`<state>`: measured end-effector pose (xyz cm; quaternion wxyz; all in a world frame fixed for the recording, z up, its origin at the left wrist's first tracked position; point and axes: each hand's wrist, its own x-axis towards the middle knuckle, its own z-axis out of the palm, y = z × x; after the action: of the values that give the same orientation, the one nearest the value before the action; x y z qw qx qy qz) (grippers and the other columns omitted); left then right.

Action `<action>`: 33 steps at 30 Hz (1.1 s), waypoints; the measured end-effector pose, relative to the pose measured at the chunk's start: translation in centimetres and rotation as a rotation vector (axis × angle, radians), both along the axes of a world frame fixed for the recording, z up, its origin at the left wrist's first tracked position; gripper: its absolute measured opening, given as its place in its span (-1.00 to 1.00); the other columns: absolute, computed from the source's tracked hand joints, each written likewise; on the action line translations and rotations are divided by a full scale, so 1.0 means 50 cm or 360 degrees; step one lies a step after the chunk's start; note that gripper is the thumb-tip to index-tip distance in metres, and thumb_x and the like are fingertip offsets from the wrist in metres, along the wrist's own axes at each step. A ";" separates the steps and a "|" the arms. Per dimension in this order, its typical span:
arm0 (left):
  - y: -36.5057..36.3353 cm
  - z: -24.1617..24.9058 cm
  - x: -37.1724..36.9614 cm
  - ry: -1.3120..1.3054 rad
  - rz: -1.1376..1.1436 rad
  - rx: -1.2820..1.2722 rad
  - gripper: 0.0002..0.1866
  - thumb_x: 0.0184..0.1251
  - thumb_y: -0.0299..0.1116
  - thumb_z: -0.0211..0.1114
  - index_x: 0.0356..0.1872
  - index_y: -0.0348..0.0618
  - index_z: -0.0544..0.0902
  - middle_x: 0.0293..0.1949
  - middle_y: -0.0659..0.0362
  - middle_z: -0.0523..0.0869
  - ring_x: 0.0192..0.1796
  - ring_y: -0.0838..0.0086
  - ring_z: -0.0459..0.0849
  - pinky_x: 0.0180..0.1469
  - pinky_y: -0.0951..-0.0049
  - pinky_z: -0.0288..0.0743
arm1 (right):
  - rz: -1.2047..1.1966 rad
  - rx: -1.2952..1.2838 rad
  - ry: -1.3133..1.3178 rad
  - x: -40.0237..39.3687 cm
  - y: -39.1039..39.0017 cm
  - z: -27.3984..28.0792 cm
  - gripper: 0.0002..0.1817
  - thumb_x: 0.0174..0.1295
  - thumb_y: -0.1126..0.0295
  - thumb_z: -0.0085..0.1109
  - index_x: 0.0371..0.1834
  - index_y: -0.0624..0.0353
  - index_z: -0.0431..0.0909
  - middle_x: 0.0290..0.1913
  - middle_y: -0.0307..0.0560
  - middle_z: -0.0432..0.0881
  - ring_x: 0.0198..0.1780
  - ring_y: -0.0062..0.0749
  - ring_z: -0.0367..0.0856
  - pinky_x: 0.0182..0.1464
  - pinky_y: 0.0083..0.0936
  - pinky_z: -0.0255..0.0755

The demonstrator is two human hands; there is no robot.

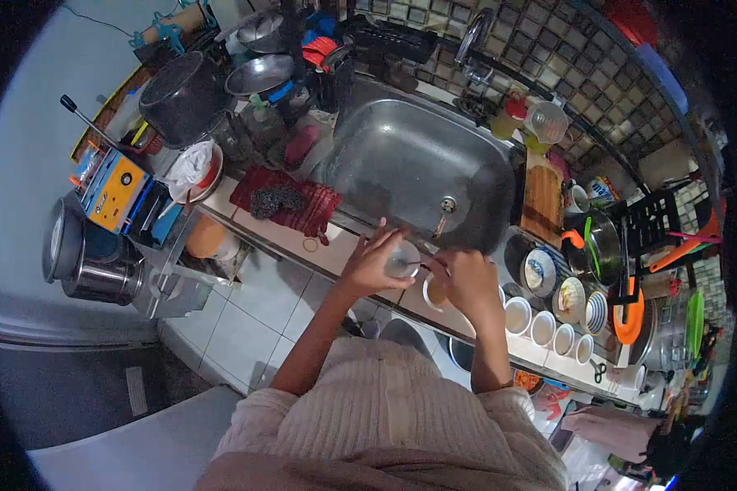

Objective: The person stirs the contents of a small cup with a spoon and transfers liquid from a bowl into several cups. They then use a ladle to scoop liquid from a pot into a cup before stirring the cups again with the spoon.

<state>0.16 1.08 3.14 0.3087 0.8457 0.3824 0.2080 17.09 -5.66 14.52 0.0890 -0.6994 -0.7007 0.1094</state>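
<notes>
At the counter's front edge, my left hand (373, 263) curls its fingers round a small clear cup (402, 260). My right hand (468, 282) pinches a thin spoon (420, 263) whose far end reaches into that cup. The bowl of the spoon is hard to make out. Just under my right hand stands a white cup (436, 295) with something yellowish in it, partly covered by the hand. To its right runs a row of several small white cups (542, 328) along the counter edge. Patterned bowls (539, 272) stand behind them.
A metal sink (401, 155) lies beyond my hands, under a faucet (473, 37). Left of it are a red cloth (315, 209) with a dark scrubber (277, 202). On the right are a wooden board (541, 196), a pan (604, 245) and scissors (599, 371).
</notes>
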 end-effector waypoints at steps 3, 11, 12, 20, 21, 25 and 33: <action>-0.005 0.013 -0.001 0.0013 -0.0001 -0.0032 -0.09 -0.14 0.01 0.43 0.29 -0.07 0.23 0.32 0.04 0.24 0.42 0.00 -0.03 0.34 0.01 -0.04 | 0.0101 0.0013 0.0003 -0.002 -0.015 0.005 -0.81 0.11 0.20 0.14 -0.32 -0.03 0.66 -0.38 -0.08 0.64 -0.33 -0.08 0.62 -0.29 -0.17 0.48; 0.000 -0.015 -0.003 -0.0053 -0.0035 0.0035 -0.08 -0.14 0.08 0.40 0.27 -0.09 0.23 0.29 0.05 0.28 0.43 0.06 -0.02 0.32 -0.07 -0.04 | 0.0054 0.0124 0.0185 -0.023 -0.005 -0.020 -0.82 0.11 0.20 0.13 -0.33 -0.01 0.64 -0.36 -0.07 0.62 -0.34 -0.03 0.61 -0.31 -0.16 0.47; 0.006 -0.009 -0.003 -0.0055 -0.0034 0.0051 -0.08 -0.14 0.08 0.40 0.27 -0.09 0.23 0.29 0.05 0.28 0.43 0.06 -0.02 0.32 -0.07 -0.04 | 0.0030 0.0118 0.0192 -0.021 -0.001 -0.023 -0.81 0.11 0.21 0.13 -0.31 0.00 0.64 -0.34 -0.05 0.63 -0.33 -0.03 0.61 -0.31 -0.17 0.47; 0.002 -0.014 -0.002 -0.0106 -0.0045 -0.0024 -0.06 -0.17 0.04 0.44 0.29 -0.05 0.22 0.31 0.12 0.26 0.43 0.04 -0.03 0.29 -0.13 -0.04 | 0.0178 0.0195 0.0374 0.002 -0.020 -0.034 -0.78 0.12 0.24 0.13 -0.22 0.06 0.60 -0.33 0.02 0.63 -0.32 -0.01 0.60 -0.29 -0.21 0.47; 0.002 -0.010 -0.002 -0.0106 -0.0054 -0.0019 -0.06 -0.17 0.04 0.44 0.29 -0.05 0.22 0.31 0.12 0.26 0.43 0.04 -0.03 0.29 -0.13 -0.04 | 0.0224 0.0199 0.0409 0.006 -0.024 -0.032 -0.78 0.12 0.26 0.14 -0.22 0.07 0.59 -0.33 0.04 0.63 -0.32 0.00 0.60 -0.28 -0.21 0.46; -0.005 0.023 -0.003 0.0101 -0.0008 -0.0061 0.02 -0.20 0.14 0.41 0.33 0.00 0.16 0.33 0.16 0.25 0.44 0.07 -0.07 0.28 -0.25 -0.12 | 0.0200 0.0121 0.0491 0.011 -0.034 -0.040 -0.79 0.13 0.28 0.13 -0.22 0.10 0.59 -0.30 0.06 0.62 -0.29 0.00 0.60 -0.25 -0.21 0.47; -0.006 0.025 0.003 0.0444 0.0117 -0.0270 0.22 -0.50 0.47 0.31 0.37 0.35 0.02 0.40 0.16 0.07 0.42 -0.12 -0.21 0.20 -0.49 -0.22 | 0.0485 0.0245 0.0628 0.005 -0.058 -0.080 -0.75 0.16 0.31 0.04 -0.11 0.08 0.54 -0.17 0.00 0.59 -0.29 -0.08 0.62 -0.24 -0.20 0.50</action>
<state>0.30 0.78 4.40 0.3151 0.8228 0.4683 0.0667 17.34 -8.54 10.51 0.2595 -0.5420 -0.7733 0.2021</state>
